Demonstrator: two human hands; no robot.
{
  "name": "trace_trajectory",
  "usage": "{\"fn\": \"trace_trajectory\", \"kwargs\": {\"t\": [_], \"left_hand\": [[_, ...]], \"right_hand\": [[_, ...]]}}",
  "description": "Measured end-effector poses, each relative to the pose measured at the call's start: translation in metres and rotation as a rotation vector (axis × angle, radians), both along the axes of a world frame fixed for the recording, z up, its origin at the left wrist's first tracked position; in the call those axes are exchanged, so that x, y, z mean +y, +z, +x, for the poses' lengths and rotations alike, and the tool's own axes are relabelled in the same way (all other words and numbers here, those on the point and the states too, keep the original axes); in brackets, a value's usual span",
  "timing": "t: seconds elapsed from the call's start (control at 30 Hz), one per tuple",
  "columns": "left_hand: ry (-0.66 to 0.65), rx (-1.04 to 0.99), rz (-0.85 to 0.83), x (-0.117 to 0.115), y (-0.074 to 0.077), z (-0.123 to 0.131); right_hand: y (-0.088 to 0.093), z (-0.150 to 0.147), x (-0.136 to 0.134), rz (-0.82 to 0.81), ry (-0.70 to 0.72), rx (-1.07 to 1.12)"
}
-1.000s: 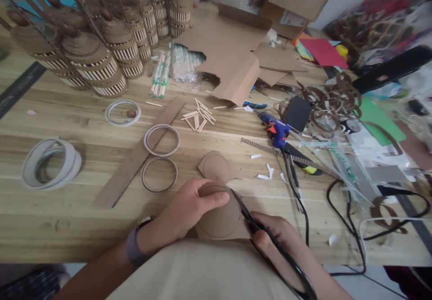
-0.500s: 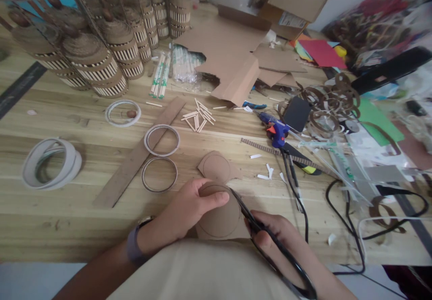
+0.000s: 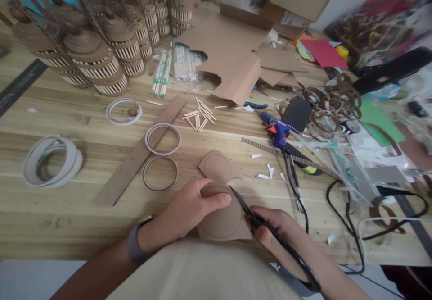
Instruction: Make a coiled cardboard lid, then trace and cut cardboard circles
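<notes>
My left hand [image 3: 199,207] is closed on a piece of brown cardboard [image 3: 224,221] close to my body, its thumb flat on top. A circle is drawn on that piece. My right hand [image 3: 276,228] grips black-handled scissors [image 3: 249,212], whose blades lie along the right edge of the cardboard. Just beyond, a cardboard offcut [image 3: 218,165] with another drawn circle rests on the table. Left of it are two thin rings, a dark-edged ring [image 3: 160,189] and a pale ring [image 3: 180,144], the pale one overlapping a cardboard strip [image 3: 135,160].
A blue glue gun [image 3: 278,131] with a black cord lies to the right, near curled cardboard strips [image 3: 327,106]. Short sticks [image 3: 202,115] are piled mid-table. Stick-and-cardboard lantern shapes [image 3: 97,63] stand at back left. Large cardboard [image 3: 229,43] and tape rolls [image 3: 50,162] also lie around.
The scissors' handles have come closer together and the blades have shifted slightly at the cardboard's right edge. My left hand keeps its hold, and the view has shifted a little.
</notes>
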State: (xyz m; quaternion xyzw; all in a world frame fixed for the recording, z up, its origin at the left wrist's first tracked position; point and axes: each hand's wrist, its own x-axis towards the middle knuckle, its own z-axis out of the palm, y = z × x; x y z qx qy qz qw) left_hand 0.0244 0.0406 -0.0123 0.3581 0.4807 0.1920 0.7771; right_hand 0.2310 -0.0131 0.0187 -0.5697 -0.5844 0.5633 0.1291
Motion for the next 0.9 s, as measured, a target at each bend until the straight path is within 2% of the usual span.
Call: {"fn": "trace_trajectory", "kwargs": {"t": [0.53,0.9], "left_hand": [[0.003,0.032,-0.011,-0.0004,0.0004,-0.0005],[0.006,-0.046,-0.044,-0.0012,-0.0012,-0.0007]], "right_hand": [[0.0041,-0.0003,0.0010,-0.039,-0.003,0.018],[0.0016,0.0039,-0.0008,-0.033,0.036,-0.036]]}}
